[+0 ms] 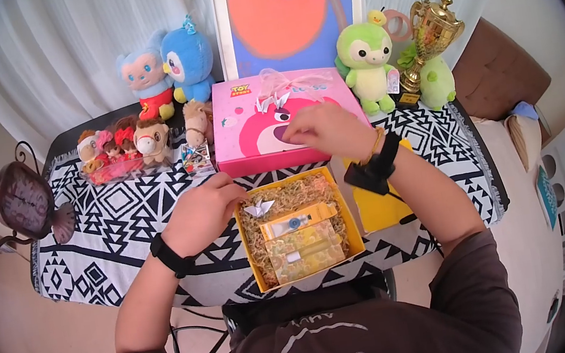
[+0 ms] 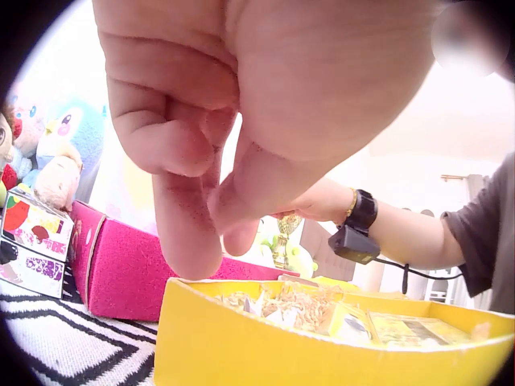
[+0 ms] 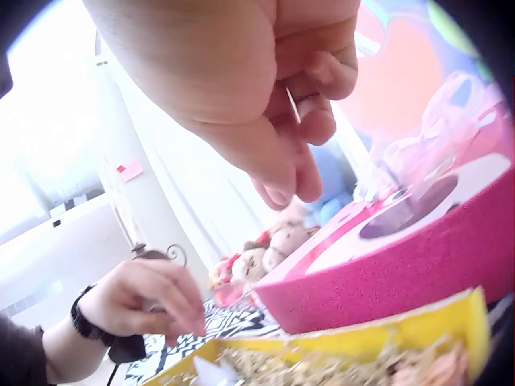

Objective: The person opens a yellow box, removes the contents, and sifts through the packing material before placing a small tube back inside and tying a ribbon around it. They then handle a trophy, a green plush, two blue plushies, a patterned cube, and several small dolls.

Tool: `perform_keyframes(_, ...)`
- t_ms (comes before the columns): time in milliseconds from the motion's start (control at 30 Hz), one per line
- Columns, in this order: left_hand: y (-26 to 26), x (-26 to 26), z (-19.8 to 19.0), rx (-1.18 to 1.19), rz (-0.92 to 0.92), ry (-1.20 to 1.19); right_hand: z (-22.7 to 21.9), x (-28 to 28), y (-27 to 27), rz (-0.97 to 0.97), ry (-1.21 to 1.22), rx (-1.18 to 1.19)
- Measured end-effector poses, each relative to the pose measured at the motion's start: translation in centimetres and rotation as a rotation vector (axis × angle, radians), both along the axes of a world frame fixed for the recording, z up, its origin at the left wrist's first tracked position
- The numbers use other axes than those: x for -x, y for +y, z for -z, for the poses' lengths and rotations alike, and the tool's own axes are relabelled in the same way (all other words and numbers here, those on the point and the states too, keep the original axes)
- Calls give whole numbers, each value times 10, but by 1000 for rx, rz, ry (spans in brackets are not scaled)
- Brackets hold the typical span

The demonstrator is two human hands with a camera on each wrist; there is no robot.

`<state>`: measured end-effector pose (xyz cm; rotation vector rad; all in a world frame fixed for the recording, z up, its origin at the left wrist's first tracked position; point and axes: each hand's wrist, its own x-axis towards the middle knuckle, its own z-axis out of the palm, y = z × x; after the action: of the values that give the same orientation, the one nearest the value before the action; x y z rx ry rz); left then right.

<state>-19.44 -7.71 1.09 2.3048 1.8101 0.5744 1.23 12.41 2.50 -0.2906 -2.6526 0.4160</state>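
A yellow box [image 1: 358,236] filled with shredded paper [image 1: 256,244] sits at the table's front. A white paper crane [image 1: 259,209] lies in its upper left part, above a yellow-and-white tube [image 1: 297,221] and a small clear vial [image 1: 309,250] on a patterned yellow packet [image 1: 281,273]. My left hand [image 1: 202,213] is at the box's upper left corner, bent fingertips close to the rim and nothing visible between them. My right hand [image 1: 330,132] hovers in front of the pink box [image 1: 232,129], fingers loosely curled and holding nothing visible. More folded white paper [image 1: 273,102] rests on the pink lid by a sheer ribbon.
Plush toys [image 1: 187,63] and a small tray of dolls [image 1: 126,171] stand at the back left. A green plush [image 1: 365,63] and a gold trophy [image 1: 423,48] stand at the back right. A yellow lid [image 1: 381,209] lies beside the box, under my right forearm.
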Motion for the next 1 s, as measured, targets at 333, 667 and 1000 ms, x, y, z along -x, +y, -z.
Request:
perform_keyframes(333,-5,9,-2,-157,-142,-34,6,9,57,198,-23,-4)
perform_keyframes(667,-9,0,-16,-83,-203,-109,21,46,71,396,-94,-23)
perform_keyframes(1000,-6,-11,-20,-152,-154,-191,16,49,59,484,-97,-36)
